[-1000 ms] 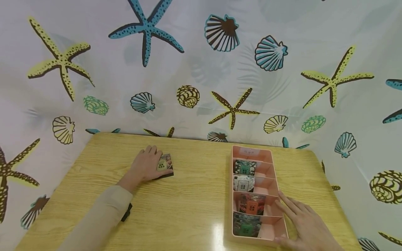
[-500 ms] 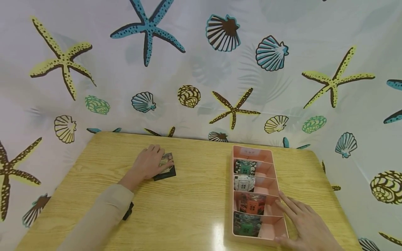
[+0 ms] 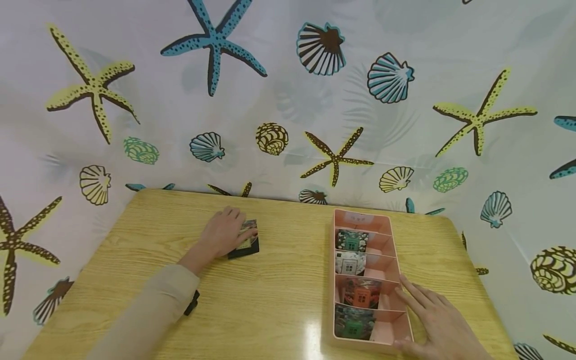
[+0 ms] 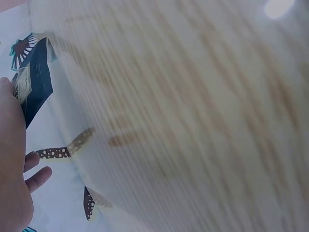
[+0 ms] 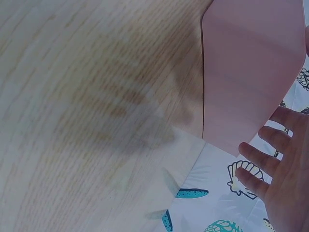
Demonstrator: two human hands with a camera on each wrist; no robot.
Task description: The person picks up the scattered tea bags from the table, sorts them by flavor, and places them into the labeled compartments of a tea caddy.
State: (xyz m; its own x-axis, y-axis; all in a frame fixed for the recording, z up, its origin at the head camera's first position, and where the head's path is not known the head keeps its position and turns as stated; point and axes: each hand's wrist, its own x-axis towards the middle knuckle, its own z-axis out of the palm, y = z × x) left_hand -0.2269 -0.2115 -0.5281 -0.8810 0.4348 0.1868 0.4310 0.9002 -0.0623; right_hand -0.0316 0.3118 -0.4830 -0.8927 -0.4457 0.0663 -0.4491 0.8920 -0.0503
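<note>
A square dark tea bag packet with a pale yellow label is pinched in my left hand, its thumb lying across the label. In the left wrist view the packet tilts up off the table, and two fingertips stand apart from it. My right hand rests along the right side of a long pink divided box, fingers nearly straight and slightly spread. In the right wrist view several fingers lie near or against the outer wall of the box. Its thumb is near the box's front corner.
From front to back, the box compartments hold a dark packet with a green label, a red packet, a white packet and another green packet. The rearmost has a paper label. A patterned cloth hangs behind the table.
My left hand has moved a little to the right with the tea bag packet, and its sleeve has followed. The right hand and the pink box have stayed in place.
</note>
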